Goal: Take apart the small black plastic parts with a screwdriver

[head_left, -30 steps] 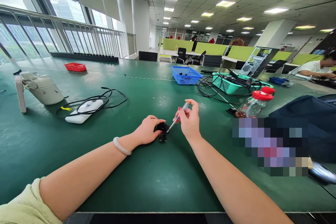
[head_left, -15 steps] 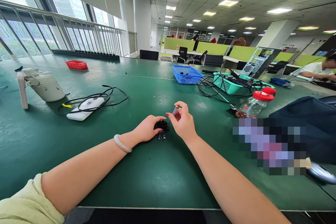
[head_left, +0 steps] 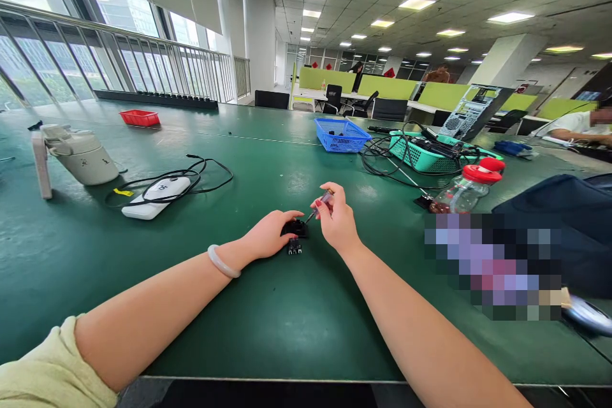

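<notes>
A small black part [head_left: 294,229] lies on the green table [head_left: 268,319], and my left hand [head_left: 268,234] presses down on it with curled fingers. A smaller black piece [head_left: 294,247] sits just below it. My right hand [head_left: 337,220] pinches a slim screwdriver [head_left: 321,202] with a clear reddish handle. Its tip points down and left into the black part. A pale bangle rings my left wrist.
To the left lie a white power bank [head_left: 154,196] with black cables and a beige kettle [head_left: 81,154]. Behind are a blue basket [head_left: 341,135], a teal basket [head_left: 423,154] of cables and a red tray [head_left: 139,117]. A red-capped bottle [head_left: 461,188] and a dark bag [head_left: 554,217] lie right. Another person sits far right.
My right hand drew closer to the black part and tilted the screwdriver lower. My left hand stayed on the part. The view shifted slightly.
</notes>
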Demonstrator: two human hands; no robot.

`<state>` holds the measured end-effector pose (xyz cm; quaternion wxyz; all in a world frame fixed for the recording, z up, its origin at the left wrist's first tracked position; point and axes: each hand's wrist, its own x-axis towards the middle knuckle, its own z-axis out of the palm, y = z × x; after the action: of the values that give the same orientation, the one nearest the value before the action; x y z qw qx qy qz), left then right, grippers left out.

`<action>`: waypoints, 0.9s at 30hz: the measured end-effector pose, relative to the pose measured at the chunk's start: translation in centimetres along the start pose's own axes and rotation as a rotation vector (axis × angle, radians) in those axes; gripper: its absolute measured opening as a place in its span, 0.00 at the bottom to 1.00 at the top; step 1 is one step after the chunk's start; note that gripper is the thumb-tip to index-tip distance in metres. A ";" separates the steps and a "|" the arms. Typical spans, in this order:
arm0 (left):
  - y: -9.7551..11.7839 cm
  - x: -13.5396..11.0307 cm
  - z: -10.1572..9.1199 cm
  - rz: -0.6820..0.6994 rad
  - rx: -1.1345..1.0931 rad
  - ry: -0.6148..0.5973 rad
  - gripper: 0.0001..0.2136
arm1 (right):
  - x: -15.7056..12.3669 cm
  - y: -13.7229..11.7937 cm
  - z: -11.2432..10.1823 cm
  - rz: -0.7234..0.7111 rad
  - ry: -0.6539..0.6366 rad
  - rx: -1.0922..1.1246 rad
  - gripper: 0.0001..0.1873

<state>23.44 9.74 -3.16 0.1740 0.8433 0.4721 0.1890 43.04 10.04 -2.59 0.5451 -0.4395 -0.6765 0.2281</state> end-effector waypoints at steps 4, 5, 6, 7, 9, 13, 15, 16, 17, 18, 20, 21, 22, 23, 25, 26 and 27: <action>0.2 0.0 -0.1 -0.006 0.002 -0.008 0.25 | 0.1 0.3 -0.4 -0.081 0.051 -0.040 0.14; 0.2 0.0 -0.2 -0.007 0.000 -0.009 0.25 | 0.0 0.2 -0.4 -0.110 0.083 -0.033 0.14; 0.2 0.0 -0.2 -0.006 -0.003 -0.009 0.26 | -0.2 0.1 -0.4 -0.140 0.109 -0.025 0.13; 0.2 0.0 -0.2 -0.001 -0.007 -0.008 0.26 | -0.3 0.0 -0.3 -0.170 0.119 -0.019 0.13; 0.1 0.0 -0.1 0.015 -0.014 0.000 0.25 | -0.6 -0.3 -0.1 -0.229 0.080 -0.035 0.13; -0.2 0.1 0.1 0.043 -0.007 0.025 0.24 | -0.8 -0.4 0.6 -0.303 -0.064 -0.151 0.14; -0.3 0.1 0.3 0.054 0.004 0.030 0.22 | -0.6 -0.4 0.8 -0.291 -0.084 -0.172 0.15; -0.4 0.1 0.4 0.063 0.009 0.032 0.21 | -0.5 -0.3 0.8 -0.273 -0.086 -0.173 0.15; -0.5 0.1 0.5 0.078 0.012 0.037 0.20 | -0.4 -0.3 0.9 -0.252 -0.086 -0.172 0.15; -0.6 0.1 0.6 0.097 0.011 0.045 0.19 | -0.3 -0.2 0.9 -0.232 -0.084 -0.173 0.15; -0.7 0.1 0.7 0.147 0.002 0.074 0.18 | -0.3 -0.1 0.8 -0.226 -0.068 -0.178 0.15; -0.7 0.1 0.8 0.174 -0.003 0.097 0.18 | -0.4 -0.1 0.8 -0.249 -0.054 -0.176 0.14; -0.7 0.0 0.8 0.197 -0.003 0.124 0.19 | -0.4 -0.1 0.7 -0.287 -0.032 -0.164 0.14; -0.7 0.0 0.8 0.211 0.002 0.155 0.19 | -0.5 -0.2 0.6 -0.334 0.001 -0.142 0.14; -0.7 0.0 0.7 0.190 0.032 0.227 0.22 | -0.7 -0.3 0.4 -0.416 0.100 -0.082 0.14; -0.7 0.0 0.6 0.150 0.060 0.261 0.23 | -0.7 -0.3 0.3 -0.439 0.157 -0.053 0.13; -0.8 -0.1 0.5 0.092 0.097 0.285 0.24 | -0.7 -0.4 0.1 -0.446 0.209 -0.033 0.13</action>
<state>23.08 10.02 -3.98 0.0554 0.8360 0.4616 0.2915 42.80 9.31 -2.73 0.6416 -0.3092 -0.7005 0.0444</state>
